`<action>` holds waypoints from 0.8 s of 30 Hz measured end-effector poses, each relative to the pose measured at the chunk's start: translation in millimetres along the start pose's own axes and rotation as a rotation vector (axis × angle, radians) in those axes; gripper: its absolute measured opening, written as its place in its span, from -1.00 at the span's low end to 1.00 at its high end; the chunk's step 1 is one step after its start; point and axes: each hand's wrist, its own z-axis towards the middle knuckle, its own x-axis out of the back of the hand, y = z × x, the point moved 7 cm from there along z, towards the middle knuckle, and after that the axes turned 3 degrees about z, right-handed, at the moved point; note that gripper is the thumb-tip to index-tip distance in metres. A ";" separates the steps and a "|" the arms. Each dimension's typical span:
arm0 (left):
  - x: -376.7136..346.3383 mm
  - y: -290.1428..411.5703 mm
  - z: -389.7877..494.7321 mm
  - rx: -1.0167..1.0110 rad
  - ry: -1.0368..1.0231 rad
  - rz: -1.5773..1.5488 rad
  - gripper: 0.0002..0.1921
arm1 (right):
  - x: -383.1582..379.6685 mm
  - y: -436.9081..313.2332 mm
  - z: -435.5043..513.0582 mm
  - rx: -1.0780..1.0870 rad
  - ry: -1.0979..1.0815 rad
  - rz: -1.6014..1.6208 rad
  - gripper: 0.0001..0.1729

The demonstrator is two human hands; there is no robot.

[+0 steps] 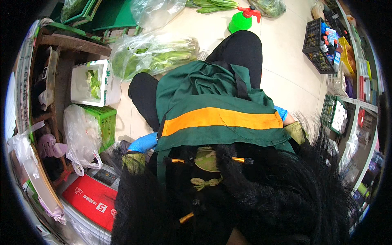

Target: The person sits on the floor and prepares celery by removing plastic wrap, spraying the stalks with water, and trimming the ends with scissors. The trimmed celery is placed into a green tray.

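My left hand (143, 143), in a blue glove, is at one side of the green apron (214, 79) with its orange band; its fingers are hidden by the cloth. On the apron's other side my right hand (280, 112), also blue-gloved, shows only in part, its fingers hidden too. Which hand is which is uncertain from the folded view. In front of my knees lies a clear plastic bag of leafy greens (156, 58). Farther off stands a green spray bottle (241, 22) with a red pump head, near loose long green leaves (214, 4).
On the left are a white foam box (105, 84) holding leaves, a green plastic crate (107, 122), a bulging white bag (82, 134) and a red-topped appliance (92, 199). Along the right, a black crate of bottles (315, 46) and a crate of white items (332, 114) border shelves.
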 end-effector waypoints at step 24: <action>11.9 -1.7 -49.6 0.190 -0.022 0.322 -0.70 | 110.5 -75.5 16.1 -0.073 0.194 -1.357 -0.58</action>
